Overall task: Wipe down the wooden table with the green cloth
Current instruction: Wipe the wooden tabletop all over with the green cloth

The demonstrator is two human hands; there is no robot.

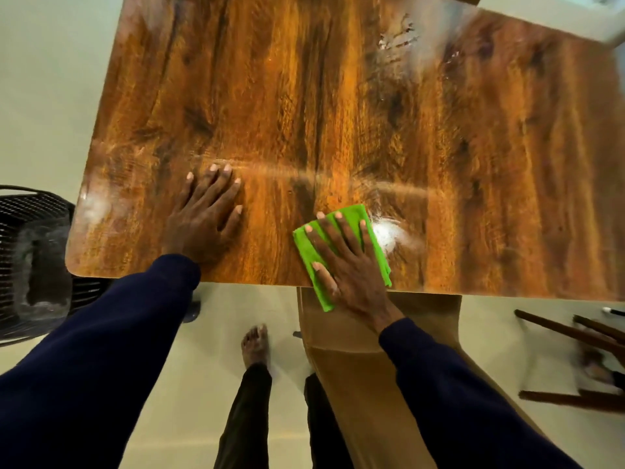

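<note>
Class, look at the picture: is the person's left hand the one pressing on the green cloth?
No: the right hand presses flat on the green cloth, while the left hand rests bare on the wooden table.

Table (304,96): warm orange-brown top with dark brown to near-black grain streaks running lengthwise and a few knot-like blotches. One whitish patch (389,235) just beside the cloth; paler hazy smears toward the far end. Cloth (352,214): bright lime green, plain. Sleeves (101,350): both dark navy, plain. Trousers (247,418): black. Floor (44,96): pale cream, plain. Chair (355,367) under the near table edge: tan. Mesh object (30,211) at left: black, fine grid pattern. Wooden legs (568,330) at right: dark brown.
</note>
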